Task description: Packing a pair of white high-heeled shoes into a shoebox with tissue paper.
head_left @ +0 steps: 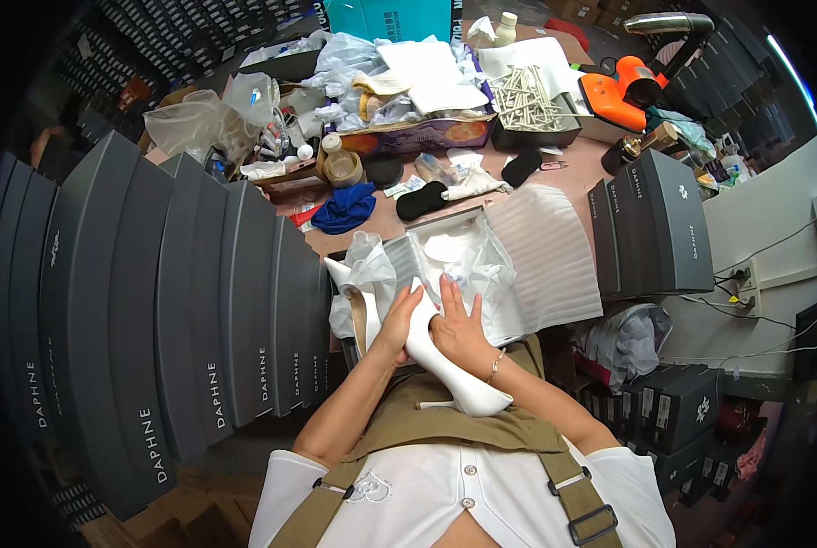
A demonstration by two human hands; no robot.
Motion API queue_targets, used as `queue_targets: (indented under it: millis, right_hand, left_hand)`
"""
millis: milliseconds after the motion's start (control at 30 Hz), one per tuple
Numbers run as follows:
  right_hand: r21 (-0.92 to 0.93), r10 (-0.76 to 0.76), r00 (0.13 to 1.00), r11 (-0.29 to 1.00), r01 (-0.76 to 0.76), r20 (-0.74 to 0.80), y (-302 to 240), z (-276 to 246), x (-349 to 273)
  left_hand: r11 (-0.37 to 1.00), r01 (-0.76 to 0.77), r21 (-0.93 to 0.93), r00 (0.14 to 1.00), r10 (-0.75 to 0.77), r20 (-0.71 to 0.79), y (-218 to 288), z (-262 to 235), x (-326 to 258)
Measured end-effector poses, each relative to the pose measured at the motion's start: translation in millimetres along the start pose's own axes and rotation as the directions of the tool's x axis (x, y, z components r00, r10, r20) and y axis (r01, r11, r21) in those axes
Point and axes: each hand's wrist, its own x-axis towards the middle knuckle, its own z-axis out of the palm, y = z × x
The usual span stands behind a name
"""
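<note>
A white high-heeled shoe (447, 373) lies slantwise in front of me, its pointed toe away from me and its heel end near my lap. My left hand (397, 321) is closed around its left side near the toe. At the shoe's opening, my right hand (461, 334) rests against its right side, fingers stretched out and apart; its thumb is hidden. A second white high-heeled shoe (361, 310) lies to the left, beside crumpled white tissue (372, 262). Just beyond my hands is an open shoebox (445, 224) with white paper inside.
Tall stacks of dark grey shoeboxes (189, 301) rise close on the left; more shoeboxes (651, 224) stand at right. White foam sheets (546, 256) lie beside the open box. Further back are a blue cloth (344, 208), a box of pale sticks (532, 99) and an orange device (614, 99).
</note>
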Motion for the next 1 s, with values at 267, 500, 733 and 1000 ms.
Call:
queue_targets:
  millis: [267,500,733,1000]
  right_hand:
    - [-0.120,-0.061,0.997,0.990,0.067,0.051,4,-7,-11]
    - [0.833,-0.077,0.943,0.496,-0.246,0.324,26,-40,-21]
    - [0.973,0.200,0.959,0.067,-0.220,0.203,30,-61,0]
    - [0.961,0.157,0.956,0.084,-0.263,0.248,34,-29,-20]
  left_hand:
    - [0.996,0.053,0.071,0.998,-0.051,-0.027,-9,1,0]
    - [0.996,-0.005,-0.094,1.000,0.002,-0.030,9,-10,6]
    - [0.926,0.143,-0.350,0.986,-0.164,-0.031,28,-44,36]
    - [0.962,0.100,-0.254,0.986,-0.130,-0.103,34,-36,45]
